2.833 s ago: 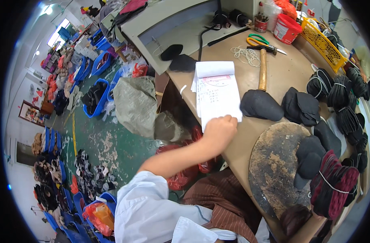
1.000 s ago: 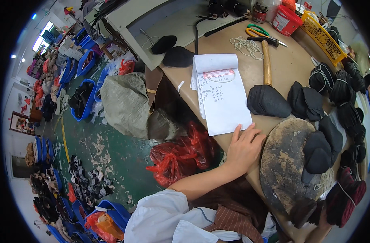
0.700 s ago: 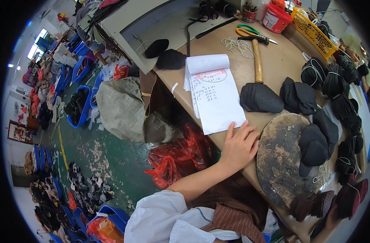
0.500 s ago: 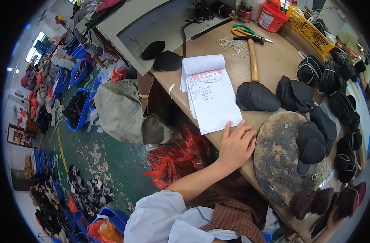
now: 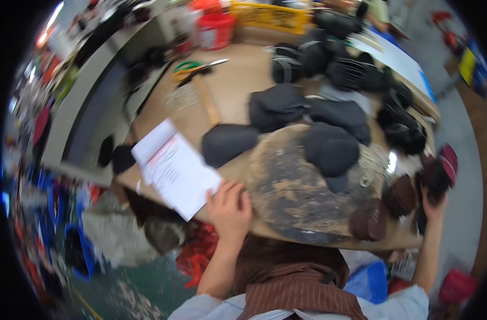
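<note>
My left hand (image 5: 228,210) lies at the near edge of the table, fingers spread, touching the lower corner of a white notepad (image 5: 176,169) with handwriting on it. At the table's right edge my right hand (image 5: 434,204) is closed on a bundle of maroon and black fabric pieces (image 5: 441,169); motion blur softens the fingers. Beside it, two dark maroon stacks (image 5: 368,220) sit along the edge. Between my hands is a worn round wooden block (image 5: 291,197), with black cap-shaped pieces (image 5: 331,149) lying on its far right part.
Beyond the notepad lie a wooden-handled hammer (image 5: 207,101) and scissors with green and orange handles (image 5: 192,70). A red bucket (image 5: 215,32) and a yellow basket (image 5: 272,17) stand at the back. Black tied bundles (image 5: 401,125) line the right side; loose string (image 5: 372,162) lies near the block.
The view has swung to the right, bringing my right arm and the maroon bundle fully into sight. My left hand stays by the notepad's lower corner.
</note>
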Action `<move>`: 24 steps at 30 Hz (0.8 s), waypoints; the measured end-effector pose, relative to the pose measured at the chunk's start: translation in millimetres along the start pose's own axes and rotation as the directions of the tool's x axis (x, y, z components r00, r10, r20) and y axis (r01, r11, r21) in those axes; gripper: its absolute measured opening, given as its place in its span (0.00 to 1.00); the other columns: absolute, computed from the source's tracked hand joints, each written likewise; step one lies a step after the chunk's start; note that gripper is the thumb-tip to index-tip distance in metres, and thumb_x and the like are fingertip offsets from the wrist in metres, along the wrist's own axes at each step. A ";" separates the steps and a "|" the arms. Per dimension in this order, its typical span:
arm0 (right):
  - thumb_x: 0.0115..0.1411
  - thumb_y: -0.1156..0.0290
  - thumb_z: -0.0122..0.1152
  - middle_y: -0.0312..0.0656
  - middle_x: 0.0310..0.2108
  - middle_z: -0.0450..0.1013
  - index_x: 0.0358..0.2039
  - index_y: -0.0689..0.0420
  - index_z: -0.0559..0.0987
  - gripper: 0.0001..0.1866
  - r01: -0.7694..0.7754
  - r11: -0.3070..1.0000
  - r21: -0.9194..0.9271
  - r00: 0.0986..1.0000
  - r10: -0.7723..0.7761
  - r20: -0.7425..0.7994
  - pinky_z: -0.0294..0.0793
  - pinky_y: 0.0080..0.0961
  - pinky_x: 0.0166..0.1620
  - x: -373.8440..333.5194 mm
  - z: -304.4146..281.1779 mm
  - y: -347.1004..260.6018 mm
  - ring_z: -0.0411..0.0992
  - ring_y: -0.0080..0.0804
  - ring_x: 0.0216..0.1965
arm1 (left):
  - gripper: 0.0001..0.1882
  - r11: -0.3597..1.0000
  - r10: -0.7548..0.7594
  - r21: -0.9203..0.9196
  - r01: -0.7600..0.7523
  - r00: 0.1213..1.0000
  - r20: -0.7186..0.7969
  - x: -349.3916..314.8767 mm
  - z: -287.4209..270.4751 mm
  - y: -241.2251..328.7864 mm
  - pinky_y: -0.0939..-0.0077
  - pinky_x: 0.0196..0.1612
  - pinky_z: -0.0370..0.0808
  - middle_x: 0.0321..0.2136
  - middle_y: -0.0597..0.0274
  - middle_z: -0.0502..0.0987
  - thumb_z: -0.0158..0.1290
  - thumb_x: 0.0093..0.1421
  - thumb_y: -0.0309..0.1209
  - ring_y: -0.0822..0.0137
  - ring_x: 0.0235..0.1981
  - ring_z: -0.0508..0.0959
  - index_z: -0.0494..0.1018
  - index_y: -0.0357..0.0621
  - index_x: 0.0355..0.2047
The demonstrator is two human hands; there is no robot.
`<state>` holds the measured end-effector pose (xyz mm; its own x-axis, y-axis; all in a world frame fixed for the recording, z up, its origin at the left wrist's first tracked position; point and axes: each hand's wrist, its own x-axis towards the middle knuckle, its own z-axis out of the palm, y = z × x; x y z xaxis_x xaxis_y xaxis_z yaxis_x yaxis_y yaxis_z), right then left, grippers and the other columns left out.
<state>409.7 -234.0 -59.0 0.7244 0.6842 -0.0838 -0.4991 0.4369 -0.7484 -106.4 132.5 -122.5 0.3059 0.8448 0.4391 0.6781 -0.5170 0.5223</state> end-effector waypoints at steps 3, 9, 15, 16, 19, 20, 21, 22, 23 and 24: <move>0.64 0.55 0.46 0.43 0.56 0.68 0.53 0.51 0.73 0.22 0.011 0.998 0.055 0.990 -0.003 -0.139 0.71 0.45 0.55 -1.6 18.9 14.0 0.66 0.44 0.56 | 0.10 1.000 0.002 0.003 -0.002 1.000 0.004 -0.8 -4.2 1.5 0.48 0.61 0.55 0.43 0.59 0.75 0.56 0.52 0.28 0.55 0.53 0.71 0.76 0.45 0.37; 0.62 0.50 0.46 0.43 0.50 0.71 0.51 0.52 0.73 0.24 0.003 0.994 0.111 0.930 0.038 -0.365 0.77 0.43 0.47 -17.7 40.6 29.7 0.70 0.42 0.50 | 0.09 1.000 0.017 0.020 -0.018 0.999 0.030 -2.1 -2.2 5.1 0.49 0.62 0.54 0.43 0.58 0.75 0.55 0.53 0.27 0.54 0.53 0.71 0.76 0.43 0.37; 0.64 0.50 0.43 0.42 0.49 0.72 0.50 0.51 0.73 0.22 0.006 0.995 0.101 0.918 0.034 -0.394 0.77 0.40 0.46 -12.8 38.1 41.1 0.71 0.40 0.49 | 0.08 0.997 0.062 0.040 -0.063 0.998 0.020 -0.7 -6.9 11.7 0.57 0.56 0.61 0.42 0.51 0.75 0.52 0.56 0.23 0.50 0.50 0.71 0.74 0.36 0.36; 0.64 0.50 0.43 0.42 0.48 0.72 0.50 0.51 0.73 0.22 0.002 0.995 0.095 0.913 0.037 -0.406 0.77 0.39 0.46 -11.7 38.5 42.7 0.71 0.40 0.49 | 0.08 0.997 0.060 0.040 -0.061 0.998 0.018 -0.8 -6.2 12.3 0.57 0.56 0.62 0.42 0.51 0.75 0.52 0.55 0.23 0.49 0.51 0.71 0.73 0.36 0.36; 0.65 0.47 0.43 0.41 0.51 0.71 0.53 0.50 0.71 0.25 -0.113 0.993 0.025 0.939 0.115 -0.323 0.74 0.38 0.50 -6.0 47.8 53.3 0.70 0.36 0.51 | 0.08 0.995 0.069 0.066 -0.070 0.998 0.012 -1.5 -6.7 10.7 0.58 0.55 0.64 0.42 0.50 0.75 0.51 0.55 0.22 0.50 0.51 0.70 0.73 0.36 0.37; 0.65 0.47 0.43 0.41 0.51 0.71 0.54 0.50 0.71 0.25 -0.140 0.990 0.002 0.941 0.134 -0.312 0.73 0.38 0.52 -3.8 47.1 56.2 0.70 0.36 0.51 | 0.08 0.995 0.070 0.064 -0.070 0.997 0.014 -1.1 -6.4 10.5 0.58 0.55 0.64 0.42 0.50 0.75 0.51 0.55 0.21 0.50 0.51 0.70 0.73 0.36 0.37; 0.65 0.47 0.43 0.41 0.54 0.69 0.56 0.51 0.69 0.27 -0.163 0.986 -0.027 0.937 0.146 -0.317 0.70 0.39 0.55 -0.4 35.6 57.4 0.68 0.36 0.53 | 0.08 0.996 0.069 0.059 -0.070 0.998 0.015 -0.9 -5.0 10.8 0.58 0.55 0.64 0.42 0.50 0.75 0.51 0.55 0.21 0.50 0.51 0.70 0.74 0.35 0.37; 0.65 0.47 0.44 0.42 0.54 0.69 0.57 0.52 0.68 0.27 -0.172 0.985 -0.005 0.939 0.163 -0.304 0.69 0.40 0.56 3.8 34.3 60.1 0.68 0.37 0.54 | 0.08 0.996 0.068 0.056 -0.069 0.998 0.018 -1.2 -3.8 11.4 0.58 0.55 0.64 0.42 0.50 0.75 0.50 0.55 0.21 0.50 0.51 0.70 0.74 0.35 0.37; 0.65 0.47 0.44 0.42 0.55 0.68 0.57 0.52 0.68 0.27 -0.182 0.983 0.017 0.940 0.179 -0.289 0.68 0.41 0.57 10.1 35.2 63.8 0.67 0.37 0.55 | 0.08 0.996 0.064 0.056 -0.066 0.998 0.023 -1.2 -3.0 12.8 0.58 0.55 0.64 0.42 0.50 0.75 0.50 0.55 0.21 0.50 0.51 0.70 0.74 0.35 0.37; 0.65 0.47 0.44 0.42 0.55 0.68 0.57 0.52 0.67 0.28 -0.193 0.980 0.042 0.942 0.197 -0.273 0.68 0.41 0.57 16.6 33.0 66.6 0.67 0.38 0.55 | 0.08 0.996 0.062 0.060 -0.063 0.998 0.028 -0.9 -3.1 14.0 0.59 0.55 0.65 0.43 0.50 0.75 0.50 0.56 0.21 0.50 0.51 0.70 0.74 0.35 0.37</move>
<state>372.8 -174.3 -88.6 0.7140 0.5708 -0.4056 -0.6486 0.3209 -0.6902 -99.3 124.1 -113.3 0.3655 0.8147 0.4501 0.6961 -0.5603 0.4489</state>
